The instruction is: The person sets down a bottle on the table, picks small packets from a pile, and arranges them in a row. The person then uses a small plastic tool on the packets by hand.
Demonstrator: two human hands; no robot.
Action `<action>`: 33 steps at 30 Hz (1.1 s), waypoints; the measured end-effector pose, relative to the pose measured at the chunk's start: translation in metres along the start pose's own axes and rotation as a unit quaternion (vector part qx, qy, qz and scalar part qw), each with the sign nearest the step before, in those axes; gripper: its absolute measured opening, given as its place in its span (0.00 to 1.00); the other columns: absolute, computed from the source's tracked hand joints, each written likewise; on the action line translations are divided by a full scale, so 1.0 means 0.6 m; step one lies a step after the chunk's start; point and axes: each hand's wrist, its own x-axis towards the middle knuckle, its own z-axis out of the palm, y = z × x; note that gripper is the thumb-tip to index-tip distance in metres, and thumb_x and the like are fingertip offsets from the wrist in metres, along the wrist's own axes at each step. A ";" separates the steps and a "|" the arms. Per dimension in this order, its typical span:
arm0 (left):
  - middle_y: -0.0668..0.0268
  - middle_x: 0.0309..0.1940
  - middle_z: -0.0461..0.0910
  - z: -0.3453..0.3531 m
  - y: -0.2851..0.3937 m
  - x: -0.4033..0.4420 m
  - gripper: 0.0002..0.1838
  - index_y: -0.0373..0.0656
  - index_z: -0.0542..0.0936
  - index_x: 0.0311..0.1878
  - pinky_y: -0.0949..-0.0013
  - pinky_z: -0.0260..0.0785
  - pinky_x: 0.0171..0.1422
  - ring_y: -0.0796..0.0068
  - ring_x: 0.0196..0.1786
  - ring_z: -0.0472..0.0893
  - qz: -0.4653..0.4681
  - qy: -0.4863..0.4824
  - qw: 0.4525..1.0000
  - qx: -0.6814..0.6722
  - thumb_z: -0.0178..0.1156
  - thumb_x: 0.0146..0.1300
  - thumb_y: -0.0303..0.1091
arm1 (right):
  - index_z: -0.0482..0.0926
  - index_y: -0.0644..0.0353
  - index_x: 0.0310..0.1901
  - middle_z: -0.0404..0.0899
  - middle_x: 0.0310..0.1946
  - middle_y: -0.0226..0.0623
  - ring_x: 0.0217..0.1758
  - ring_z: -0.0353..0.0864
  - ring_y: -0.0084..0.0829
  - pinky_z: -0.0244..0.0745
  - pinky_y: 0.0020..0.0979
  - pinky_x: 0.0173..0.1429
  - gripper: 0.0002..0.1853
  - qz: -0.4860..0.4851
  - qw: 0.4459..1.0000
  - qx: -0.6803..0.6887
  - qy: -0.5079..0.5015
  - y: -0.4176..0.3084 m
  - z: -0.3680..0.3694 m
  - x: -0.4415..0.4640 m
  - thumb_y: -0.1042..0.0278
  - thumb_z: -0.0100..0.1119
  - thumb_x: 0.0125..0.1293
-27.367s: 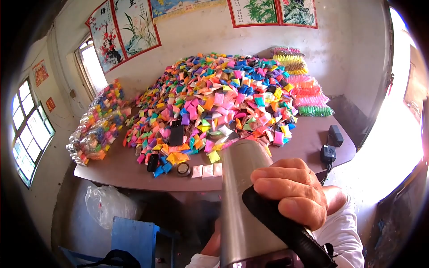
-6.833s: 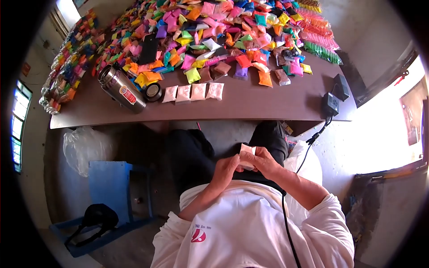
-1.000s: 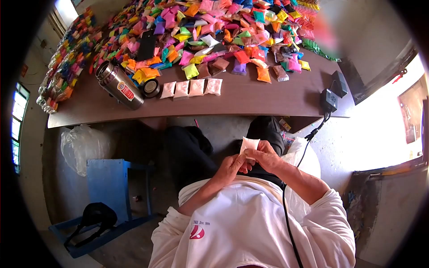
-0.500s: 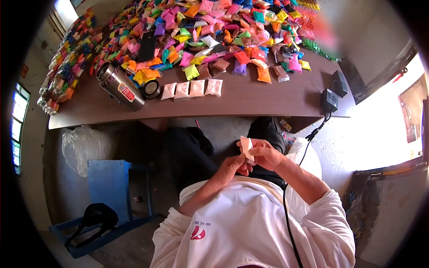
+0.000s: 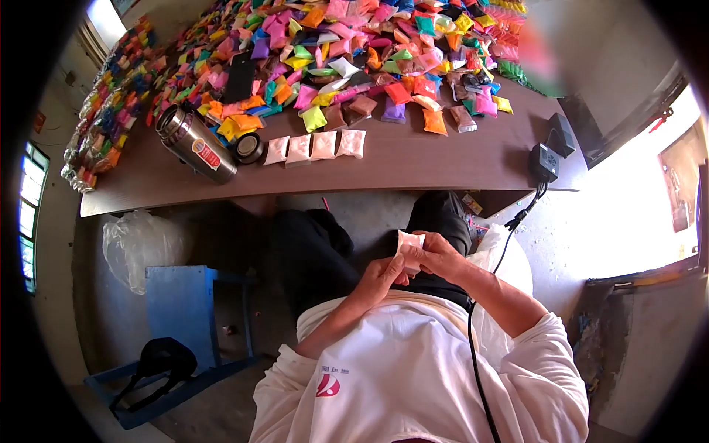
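A small pale pink packet (image 5: 410,242) is held over my lap between both hands. My left hand (image 5: 383,275) pinches its lower left side, while my right hand (image 5: 437,256) grips it from the right with the thumb across its front. On the table (image 5: 443,168) beyond my knees lie several pale pink packets in a row, one of them at the right end (image 5: 351,143). Left of that row are a round black lid (image 5: 249,147) and an open steel flask (image 5: 201,149) lying tilted.
A large heap of coloured packets (image 5: 325,52) covers the table's back, with a black phone (image 5: 239,77) on it. Black adapters (image 5: 545,162) sit at the right edge, their cable hanging down. A blue chair (image 5: 179,310) and a clear plastic bag (image 5: 140,247) are at lower left.
Over the last second the packet turned edge-on in my fingers, then back to show its face. Compared with the oldest view, the flask is out of my hand and on the table.
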 end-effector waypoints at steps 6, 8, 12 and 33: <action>0.65 0.30 0.79 0.006 -0.005 0.000 0.28 0.37 0.79 0.41 0.76 0.70 0.43 0.79 0.33 0.76 0.009 0.006 1.000 0.011 0.44 0.71 0.56 | 0.78 0.59 0.38 0.74 0.23 0.23 0.23 0.67 0.12 0.61 0.17 0.25 0.19 -0.020 0.995 -0.090 0.039 0.013 -0.011 -0.003 0.48 0.51 0.70; 0.65 0.30 0.79 0.006 -0.005 -0.001 0.28 0.36 0.79 0.41 0.76 0.70 0.44 0.79 0.34 0.76 0.017 -0.003 1.000 0.013 0.43 0.71 0.56 | 0.78 0.60 0.40 0.74 0.23 0.23 0.24 0.67 0.12 0.61 0.18 0.25 0.18 0.006 0.997 -0.064 0.051 0.011 -0.011 -0.003 0.51 0.51 0.70; 0.65 0.30 0.80 0.002 -0.011 0.002 0.28 0.37 0.79 0.42 0.75 0.71 0.43 0.80 0.34 0.76 0.013 0.009 1.000 0.026 0.43 0.71 0.56 | 0.79 0.61 0.42 0.75 0.24 0.24 0.23 0.67 0.13 0.61 0.18 0.25 0.17 -0.014 0.998 -0.047 0.037 0.027 -0.017 0.003 0.52 0.53 0.70; 0.65 0.29 0.81 0.002 -0.010 0.003 0.26 0.37 0.80 0.43 0.76 0.72 0.41 0.80 0.31 0.77 0.012 0.046 0.998 0.038 0.43 0.72 0.52 | 0.76 0.65 0.43 0.80 0.37 0.39 0.36 0.80 0.28 0.76 0.29 0.37 0.08 0.003 0.990 0.144 0.008 0.054 -0.031 0.010 0.71 0.52 0.68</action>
